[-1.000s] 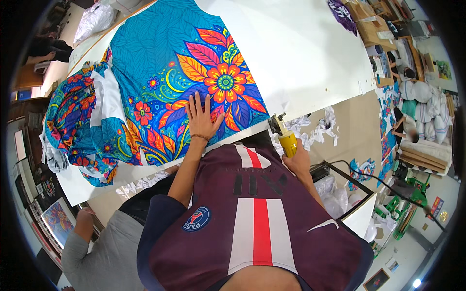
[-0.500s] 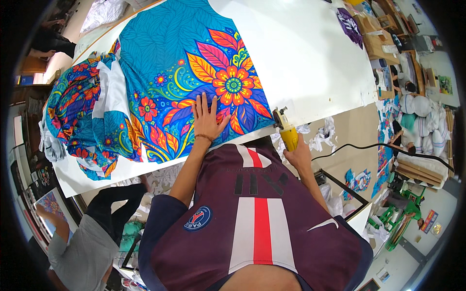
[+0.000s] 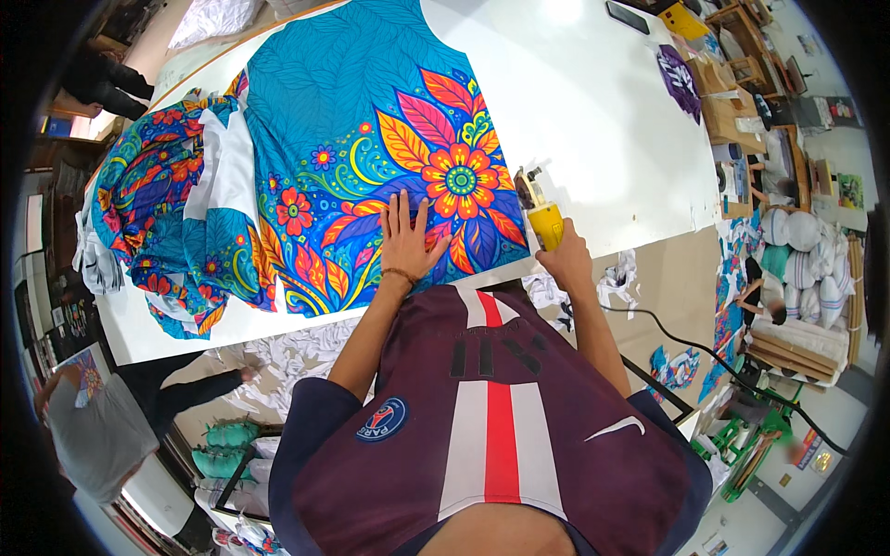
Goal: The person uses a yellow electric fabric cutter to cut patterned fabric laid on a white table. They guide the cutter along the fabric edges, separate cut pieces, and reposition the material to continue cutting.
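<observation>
A printed fabric panel (image 3: 324, 88), teal with bright flowers and leaves, is spread on the white table (image 3: 603, 120). My left hand (image 3: 406, 248) lies flat on its lower part with fingers stretched out. Wrapped round the yellow body of an electric fabric cutter (image 3: 545, 224) is my right hand (image 3: 567, 261). The cutter's metal head stands at the panel's right edge, near the lower right corner. Its black cord (image 3: 677, 335) trails off to the right.
Bunched printed fabric (image 3: 153, 204) is heaped at the table's left end. A purple cloth bundle (image 3: 679, 83) and a phone (image 3: 628, 17) lie at the far right. White scraps (image 3: 306, 357) cover the floor below the near edge. A person in grey (image 3: 97, 435) is at the lower left.
The cutter in my right hand has moved away from me, up along the panel's right edge. My left hand stays flat on the fabric. The person in grey has shifted left.
</observation>
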The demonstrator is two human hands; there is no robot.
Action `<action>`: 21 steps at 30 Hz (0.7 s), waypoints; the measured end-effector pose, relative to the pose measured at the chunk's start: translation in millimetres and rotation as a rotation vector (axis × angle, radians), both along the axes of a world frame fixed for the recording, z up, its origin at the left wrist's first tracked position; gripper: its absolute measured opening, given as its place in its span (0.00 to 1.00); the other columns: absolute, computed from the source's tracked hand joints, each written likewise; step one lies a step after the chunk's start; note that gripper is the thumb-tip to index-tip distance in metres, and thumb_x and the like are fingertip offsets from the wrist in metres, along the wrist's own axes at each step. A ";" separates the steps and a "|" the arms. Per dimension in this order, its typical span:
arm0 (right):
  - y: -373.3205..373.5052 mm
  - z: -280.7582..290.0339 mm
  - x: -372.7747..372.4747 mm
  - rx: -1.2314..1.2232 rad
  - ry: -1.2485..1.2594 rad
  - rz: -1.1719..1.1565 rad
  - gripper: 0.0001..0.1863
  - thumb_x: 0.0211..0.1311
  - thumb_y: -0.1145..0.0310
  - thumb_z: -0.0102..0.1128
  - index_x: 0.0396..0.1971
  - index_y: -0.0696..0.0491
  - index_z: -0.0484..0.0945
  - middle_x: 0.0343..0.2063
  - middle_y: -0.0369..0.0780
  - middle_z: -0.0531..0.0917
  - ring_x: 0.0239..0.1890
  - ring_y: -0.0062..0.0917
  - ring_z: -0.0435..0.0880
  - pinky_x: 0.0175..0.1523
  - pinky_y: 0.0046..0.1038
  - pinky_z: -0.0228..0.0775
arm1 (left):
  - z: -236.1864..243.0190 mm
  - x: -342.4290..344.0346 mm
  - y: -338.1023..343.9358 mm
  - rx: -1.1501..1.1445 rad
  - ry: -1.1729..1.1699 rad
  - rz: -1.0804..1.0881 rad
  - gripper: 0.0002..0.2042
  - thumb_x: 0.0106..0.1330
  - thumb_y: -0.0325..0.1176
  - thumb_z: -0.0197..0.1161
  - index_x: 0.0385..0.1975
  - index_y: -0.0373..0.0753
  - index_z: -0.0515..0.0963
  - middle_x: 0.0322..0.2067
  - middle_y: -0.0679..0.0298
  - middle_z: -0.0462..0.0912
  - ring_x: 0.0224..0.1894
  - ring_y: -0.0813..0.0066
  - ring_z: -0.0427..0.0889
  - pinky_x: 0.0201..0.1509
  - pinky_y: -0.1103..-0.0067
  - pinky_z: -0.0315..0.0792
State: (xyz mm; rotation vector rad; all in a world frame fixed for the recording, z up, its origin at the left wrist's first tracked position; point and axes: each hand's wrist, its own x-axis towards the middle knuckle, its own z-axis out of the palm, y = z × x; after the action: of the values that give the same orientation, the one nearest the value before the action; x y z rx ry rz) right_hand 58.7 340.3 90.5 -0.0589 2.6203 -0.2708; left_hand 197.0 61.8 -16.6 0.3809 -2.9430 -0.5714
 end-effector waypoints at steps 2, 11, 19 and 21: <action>-13.9 2.1 -13.6 -0.021 0.014 -0.012 0.34 0.47 0.61 0.75 0.54 0.54 0.70 0.40 0.57 0.88 0.45 0.56 0.88 0.49 0.50 0.82 | 0.7 0.0 -0.4 0.008 0.006 0.002 0.41 0.67 0.63 0.62 0.74 0.41 0.66 0.78 0.40 0.52 0.81 0.38 0.46 0.82 0.47 0.43; -66.7 -10.6 -82.4 -0.034 0.079 0.049 0.35 0.47 0.60 0.74 0.56 0.53 0.71 0.43 0.53 0.87 0.47 0.52 0.89 0.51 0.48 0.82 | -1.2 1.5 -2.4 0.032 0.002 -0.002 0.42 0.67 0.63 0.62 0.76 0.42 0.65 0.78 0.39 0.51 0.81 0.38 0.46 0.81 0.46 0.43; -120.9 -15.5 -149.4 -0.010 0.079 0.073 0.36 0.47 0.58 0.75 0.57 0.53 0.71 0.49 0.52 0.86 0.52 0.48 0.88 0.55 0.47 0.82 | 0.7 1.4 -4.1 0.043 -0.019 -0.007 0.43 0.68 0.64 0.60 0.76 0.42 0.64 0.78 0.38 0.51 0.81 0.37 0.47 0.81 0.46 0.43; -131.2 -17.3 -164.7 -0.011 0.080 0.086 0.37 0.46 0.58 0.75 0.57 0.53 0.72 0.49 0.51 0.86 0.52 0.47 0.88 0.56 0.46 0.82 | 0.8 0.4 -4.6 0.058 -0.018 -0.007 0.43 0.68 0.63 0.61 0.76 0.41 0.63 0.78 0.38 0.51 0.81 0.37 0.46 0.81 0.47 0.43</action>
State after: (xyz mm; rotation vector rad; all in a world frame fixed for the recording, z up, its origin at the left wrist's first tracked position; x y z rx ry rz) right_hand -106.0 209.1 73.2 -0.1896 2.6872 -0.2578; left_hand 197.4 57.2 -15.8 0.3838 -2.9513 -0.6590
